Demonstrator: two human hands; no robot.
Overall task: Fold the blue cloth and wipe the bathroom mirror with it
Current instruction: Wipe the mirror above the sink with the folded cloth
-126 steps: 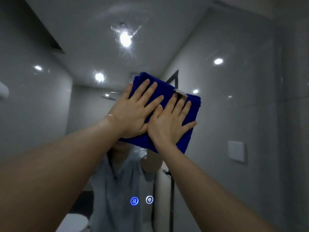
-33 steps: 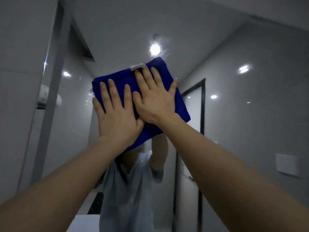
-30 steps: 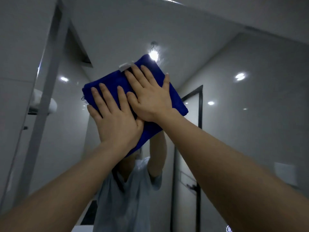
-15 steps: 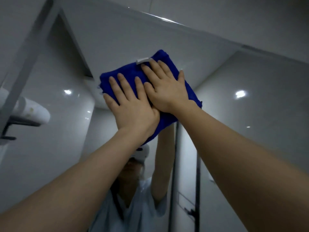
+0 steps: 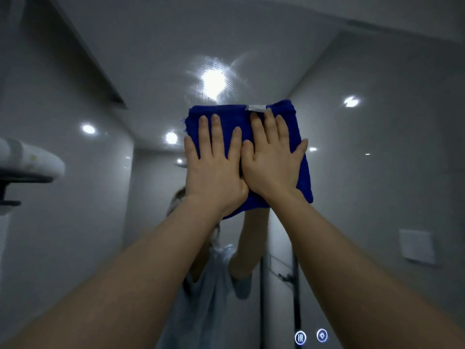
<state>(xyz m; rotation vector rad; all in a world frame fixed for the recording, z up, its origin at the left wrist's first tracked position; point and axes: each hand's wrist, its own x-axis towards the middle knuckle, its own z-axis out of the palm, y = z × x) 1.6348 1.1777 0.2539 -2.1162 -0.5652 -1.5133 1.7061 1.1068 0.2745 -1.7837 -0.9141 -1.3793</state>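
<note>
The blue cloth (image 5: 226, 117), folded into a thick square with a white label on its top edge, lies flat against the bathroom mirror (image 5: 364, 185) high in front of me. My left hand (image 5: 214, 170) presses on its left half with straight fingers. My right hand (image 5: 273, 162) presses on its right half, fingers spread, thumb edge overlapping the left hand. Both arms reach up. Most of the cloth's middle is hidden under my hands.
The mirror reflects a person in a pale shirt, ceiling lights and a dark door frame (image 5: 261, 298). Two lit touch icons (image 5: 310, 336) glow at the mirror's lower right. A white object on a dark shelf (image 5: 27, 159) juts in at the left.
Both hands have slid the cloth down and to the right across the mirror, away from its upper left, and the cloth now sits square. My view has tilted lower.
</note>
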